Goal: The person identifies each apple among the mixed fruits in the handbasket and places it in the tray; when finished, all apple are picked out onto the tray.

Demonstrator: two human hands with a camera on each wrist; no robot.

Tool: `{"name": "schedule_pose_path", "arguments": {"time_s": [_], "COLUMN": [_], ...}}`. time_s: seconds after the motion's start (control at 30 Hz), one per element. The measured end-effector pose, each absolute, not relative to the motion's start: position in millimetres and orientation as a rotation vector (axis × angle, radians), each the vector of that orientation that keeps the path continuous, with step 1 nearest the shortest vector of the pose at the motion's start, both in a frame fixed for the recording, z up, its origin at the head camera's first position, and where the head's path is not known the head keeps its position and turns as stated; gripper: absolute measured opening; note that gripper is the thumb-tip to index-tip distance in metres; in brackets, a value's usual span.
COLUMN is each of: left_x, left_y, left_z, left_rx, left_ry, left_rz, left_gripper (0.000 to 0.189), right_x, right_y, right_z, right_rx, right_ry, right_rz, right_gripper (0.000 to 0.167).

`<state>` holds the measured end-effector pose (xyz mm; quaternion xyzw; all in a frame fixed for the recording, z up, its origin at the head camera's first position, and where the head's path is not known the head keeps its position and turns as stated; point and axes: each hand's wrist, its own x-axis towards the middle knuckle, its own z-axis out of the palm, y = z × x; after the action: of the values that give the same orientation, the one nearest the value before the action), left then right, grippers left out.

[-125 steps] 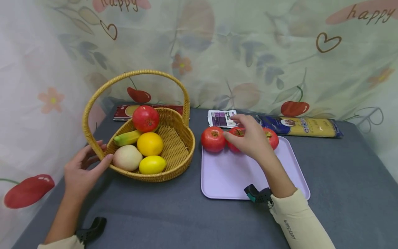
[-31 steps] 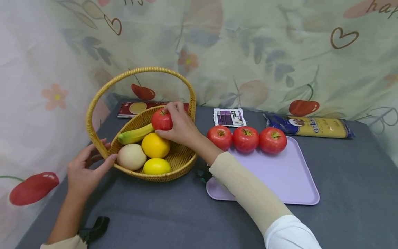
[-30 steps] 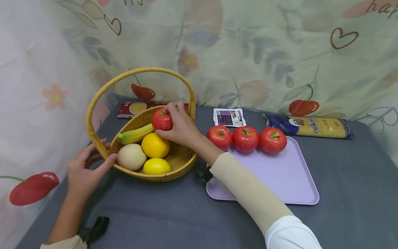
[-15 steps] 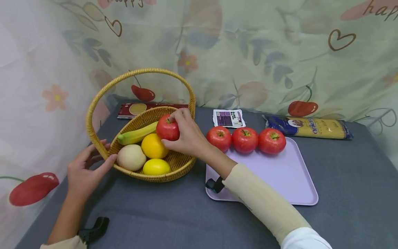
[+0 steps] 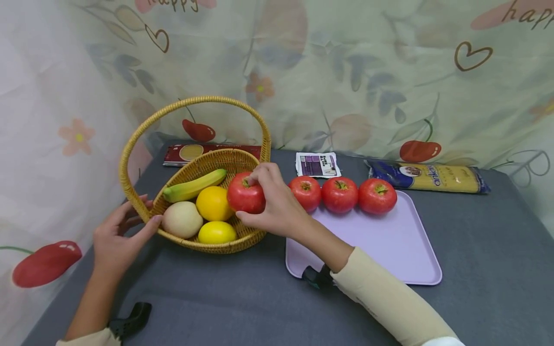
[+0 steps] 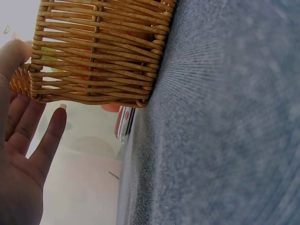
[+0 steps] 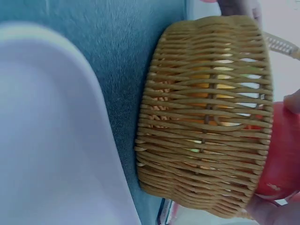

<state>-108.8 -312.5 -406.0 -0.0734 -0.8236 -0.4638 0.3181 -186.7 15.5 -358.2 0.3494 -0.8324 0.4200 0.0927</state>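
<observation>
My right hand (image 5: 279, 202) grips a red apple (image 5: 245, 193) between thumb and fingers, over the right part of a wicker basket (image 5: 229, 246). In the right wrist view that apple (image 7: 283, 150) shows past the basket's rim. My left hand (image 5: 119, 238) holds the basket's left side at the foot of its handle, thumb in front and fingers behind. Inside the basket lie a banana (image 5: 195, 186), an orange (image 5: 214, 203), a pale round fruit (image 5: 182, 219) and a lemon (image 5: 217, 232).
A lilac tray (image 5: 368, 250) carries three red apples (image 5: 339, 194) along its back edge. Behind stand a white-and-purple packet (image 5: 318, 165), a yellow-and-blue pasta bag (image 5: 428, 177) and a dark red box (image 5: 177, 154). A patterned curtain hangs at the back.
My right hand has gone from the tray's apples to the basket and gripped the apple there. It has since moved that apple right and nearer, uncovering the banana's end. The left hand stays put.
</observation>
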Motion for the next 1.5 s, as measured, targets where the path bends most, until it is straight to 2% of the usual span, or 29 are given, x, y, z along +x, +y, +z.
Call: {"name": "schedule_pose_path", "arguments": {"time_s": [1.0, 1.23, 1.4, 1.5], "left_x": [-112.0, -109.2, -109.9, -109.8], "left_y": [-308.4, -309.7, -310.2, -310.1], "left_z": [-404.9, -405.1, -406.2, -406.9], "left_rx": [-0.192, -0.186, -0.211, -0.215], "left_ry": [-2.148, -2.15, -2.126, -2.121], "left_rz": [-1.242, -1.25, -1.245, -1.245], "left_gripper": [0.054, 0.054, 0.052, 0.051], "right_x": [-149.1, -148.2, -147.1, -146.1], "right_y": [89.5, 106.4, 116.9, 122.2], "right_z": [-367.7, -381.5, -385.8, -380.6], "right_rx": [0.925, 0.92, 1.038, 1.091], "right_ry": [-2.314, -2.503, -2.677, -2.718], "right_rz": [1.345, 1.11, 0.77, 0.726], "right_gripper": [0.056, 0.056, 0.053, 0.051]}}
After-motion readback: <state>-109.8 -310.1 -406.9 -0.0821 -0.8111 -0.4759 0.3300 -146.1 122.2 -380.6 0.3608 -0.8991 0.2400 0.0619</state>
